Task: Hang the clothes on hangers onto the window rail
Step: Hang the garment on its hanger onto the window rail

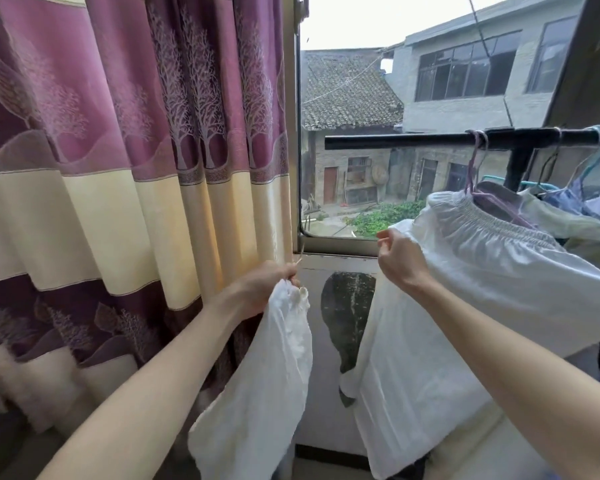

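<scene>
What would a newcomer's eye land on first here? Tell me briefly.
First the white garment at centre right, already on a purple hanger hooked over the black window rail. The left hand grips its sleeve; the right hand pinches its edge. Then the purple and cream curtain filling the left side.

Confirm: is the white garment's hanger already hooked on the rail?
Yes, the purple hanger carrying the white garment is hooked over the black rail.
</scene>
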Motion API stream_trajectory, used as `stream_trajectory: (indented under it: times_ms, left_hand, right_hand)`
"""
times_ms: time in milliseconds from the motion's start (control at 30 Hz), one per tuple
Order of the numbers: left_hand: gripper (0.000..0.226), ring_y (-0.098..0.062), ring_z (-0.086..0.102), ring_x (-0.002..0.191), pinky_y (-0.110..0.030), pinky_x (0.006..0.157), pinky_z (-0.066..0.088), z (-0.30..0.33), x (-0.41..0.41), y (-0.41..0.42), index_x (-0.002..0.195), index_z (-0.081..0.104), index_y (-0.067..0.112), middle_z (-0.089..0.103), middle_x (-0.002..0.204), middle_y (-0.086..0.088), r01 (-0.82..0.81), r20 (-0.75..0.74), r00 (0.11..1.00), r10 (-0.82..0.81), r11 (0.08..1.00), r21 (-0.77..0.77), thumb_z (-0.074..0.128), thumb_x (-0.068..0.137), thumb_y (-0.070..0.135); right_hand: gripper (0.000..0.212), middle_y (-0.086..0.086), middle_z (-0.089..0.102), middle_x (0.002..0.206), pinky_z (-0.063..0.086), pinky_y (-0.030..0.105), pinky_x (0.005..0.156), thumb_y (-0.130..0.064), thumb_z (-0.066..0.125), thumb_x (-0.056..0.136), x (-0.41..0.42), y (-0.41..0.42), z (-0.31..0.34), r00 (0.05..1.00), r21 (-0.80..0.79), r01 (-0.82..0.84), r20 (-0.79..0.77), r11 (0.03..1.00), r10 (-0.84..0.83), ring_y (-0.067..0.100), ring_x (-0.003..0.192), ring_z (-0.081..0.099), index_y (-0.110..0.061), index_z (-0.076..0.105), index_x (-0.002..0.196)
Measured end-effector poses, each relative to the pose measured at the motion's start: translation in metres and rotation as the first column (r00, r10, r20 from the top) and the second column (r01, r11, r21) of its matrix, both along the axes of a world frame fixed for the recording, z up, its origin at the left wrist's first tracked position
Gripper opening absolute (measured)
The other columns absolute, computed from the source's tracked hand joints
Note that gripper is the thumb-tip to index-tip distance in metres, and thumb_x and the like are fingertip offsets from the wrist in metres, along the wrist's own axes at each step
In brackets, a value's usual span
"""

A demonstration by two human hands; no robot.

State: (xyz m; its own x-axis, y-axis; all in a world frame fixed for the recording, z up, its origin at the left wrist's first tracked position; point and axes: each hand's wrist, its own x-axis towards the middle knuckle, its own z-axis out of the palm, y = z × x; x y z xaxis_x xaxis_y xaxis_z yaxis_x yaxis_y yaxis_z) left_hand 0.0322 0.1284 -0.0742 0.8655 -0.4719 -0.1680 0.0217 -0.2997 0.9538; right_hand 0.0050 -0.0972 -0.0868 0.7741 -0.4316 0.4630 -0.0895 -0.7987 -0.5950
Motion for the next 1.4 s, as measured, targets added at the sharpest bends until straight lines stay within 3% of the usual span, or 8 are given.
stream_trajectory:
  times_ms: [167, 467, 667, 800, 967, 1200, 1300, 1400]
  left_hand:
    - [0.024, -0.017, 0.036, 0.060, -0.030, 0.060, 0.031, 0.023, -0.014, -0.031, 0.068, 0.041, 0.013, 0.039, 0.064, -0.004, 0.018, 0.208, 0.978, -0.012, 0.999, -0.028, 0.045, 0.092, 0.016]
    - [0.017, -0.012, 0.044, 0.063, -0.020, 0.055, 0.035, 0.074, -0.042, -0.060, 0.077, 0.050, 0.011, 0.052, 0.076, -0.005, 0.074, 0.520, 0.854, -0.033, 0.996, -0.058, 0.046, 0.091, 0.017]
    - [0.014, -0.013, 0.046, 0.063, -0.017, 0.052, 0.039, 0.102, -0.040, -0.097, 0.084, 0.053, 0.006, 0.049, 0.069, -0.001, 0.076, 0.625, 0.781, 0.004, 0.992, -0.101, 0.048, 0.092, 0.017]
    - [0.015, -0.009, 0.044, 0.061, -0.019, 0.050, 0.035, 0.105, -0.030, -0.123, 0.087, 0.052, 0.006, 0.049, 0.071, -0.001, 0.029, 0.648, 0.762, -0.012, 0.999, -0.015, 0.048, 0.092, 0.020]
    - [0.016, -0.010, 0.044, 0.061, -0.025, 0.054, 0.036, 0.098, -0.019, -0.142, 0.085, 0.048, 0.009, 0.049, 0.071, 0.000, -0.001, 0.649, 0.761, -0.026, 0.999, 0.042, 0.047, 0.093, 0.023]
    - [0.019, -0.021, 0.057, 0.073, -0.034, 0.067, 0.045, 0.087, -0.017, -0.153, 0.077, 0.048, 0.015, 0.059, 0.079, -0.005, -0.058, 0.700, 0.704, -0.114, 0.974, 0.217, 0.049, 0.091, 0.029]
    - [0.023, -0.022, 0.059, 0.080, -0.032, 0.068, 0.044, 0.079, -0.020, -0.155, 0.083, 0.056, 0.013, 0.062, 0.085, -0.005, -0.132, 0.735, 0.612, -0.291, 0.879, 0.458, 0.048, 0.091, 0.033]
    - [0.031, -0.025, 0.060, 0.080, -0.030, 0.064, 0.041, 0.069, -0.017, -0.159, 0.067, 0.047, 0.017, 0.062, 0.082, -0.005, -0.158, 0.725, 0.638, -0.260, 0.877, 0.454, 0.046, 0.091, 0.036]
  right_hand:
    - [0.032, 0.016, 0.065, 0.114, 0.047, 0.029, 0.082, 0.000, 0.040, 0.090, -0.013, -0.016, 0.033, 0.990, -0.077, 0.010, 0.141, 0.997, 0.000, 0.028, 0.101, 0.062, -0.002, 0.057, 0.117]
    - [0.038, 0.015, 0.059, 0.119, 0.048, 0.034, 0.085, 0.003, 0.045, 0.084, -0.033, -0.036, 0.069, 0.937, -0.301, 0.196, 0.338, 0.933, -0.088, 0.025, 0.100, 0.056, -0.004, 0.054, 0.120]
    - [0.048, 0.015, 0.048, 0.129, 0.034, 0.044, 0.105, -0.006, 0.044, 0.084, -0.042, -0.049, 0.081, 0.936, -0.382, 0.352, 0.168, 0.855, -0.310, 0.029, 0.119, 0.044, -0.005, 0.041, 0.132]
    - [0.054, 0.018, 0.044, 0.135, 0.042, 0.044, 0.100, -0.004, 0.040, 0.085, -0.050, -0.056, 0.084, 0.942, -0.350, 0.324, 0.031, 0.879, -0.335, 0.030, 0.122, 0.044, -0.002, 0.031, 0.138]
    - [0.040, 0.020, 0.046, 0.131, 0.038, 0.042, 0.104, -0.004, 0.041, 0.088, -0.061, -0.062, 0.089, 0.955, -0.328, 0.250, -0.075, 0.911, -0.288, 0.032, 0.123, 0.043, 0.002, 0.042, 0.128]
    - [0.034, 0.012, 0.054, 0.121, 0.037, 0.039, 0.094, 0.005, 0.037, 0.085, -0.072, -0.068, 0.079, 0.917, -0.571, 0.295, -0.056, 0.766, -0.395, 0.029, 0.113, 0.045, -0.004, 0.056, 0.112]
    - [0.036, 0.016, 0.049, 0.124, 0.039, 0.041, 0.096, 0.005, 0.033, 0.088, -0.074, -0.068, 0.085, 0.918, -0.469, 0.288, -0.112, 0.835, -0.380, 0.032, 0.113, 0.048, -0.002, 0.049, 0.119]
    - [0.029, 0.018, 0.050, 0.124, 0.040, 0.037, 0.089, -0.001, 0.034, 0.091, -0.077, -0.069, 0.096, 0.920, -0.330, 0.264, -0.194, 0.906, -0.339, 0.033, 0.112, 0.051, -0.001, 0.050, 0.116]
